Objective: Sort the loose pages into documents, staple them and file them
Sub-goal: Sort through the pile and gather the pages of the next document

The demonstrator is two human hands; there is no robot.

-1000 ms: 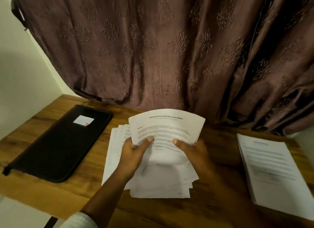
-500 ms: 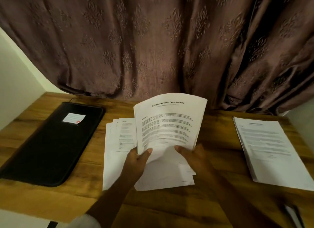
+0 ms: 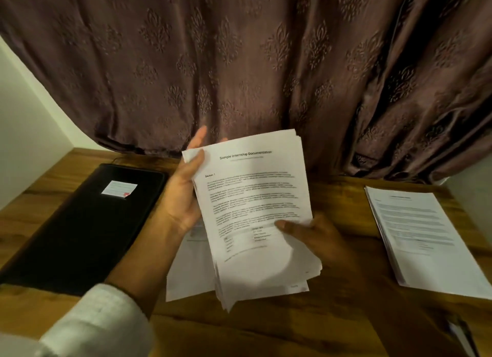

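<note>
We're early-to-mid in the job, by our read. One right pile (image 3: 420, 237) of printed pp. lies fairly square on the far-right part of the table (image 3: 266, 330), prob. one doc already sorted out. The held sheaf (image 3: 255, 210) is up off the table at centre, tilted toward us, top sheet titled "Sample Internship Documentation". Under it a few loose pages (image 3: 186, 271) lie fanned on the wood, so sorting isn't finished. No staple or stapler in view, so stapling & filing look not yet done. The black file case (image 3: 87, 223) lies flat at left, closed as far as we can tell, w/ a white label (image 3: 119, 188) on top.

Hands: our left hand (image 3: 183, 194) clamps the sheaf's left edge, thumb over the front near the top corner, fingers behind. Our right hand (image 3: 316, 239) pinches the lower right part, thumb on the print, other fingers hidden behind the paper.

Materials: the paper is thin, white and limp. The sheaf bows and its near edges are ragged, i.e. the sheets aren't aligned. The table is smooth, warm-brown wood grain. The case is matte black w/ rounded corners; fabric or leatherette, can't tell. Behind hangs a brown curtain (image 3: 239, 64) w/ embossed motifs, in folds w/ a slight sheen. There's a white sleeve (image 3: 101, 319) on the left arm.
</note>
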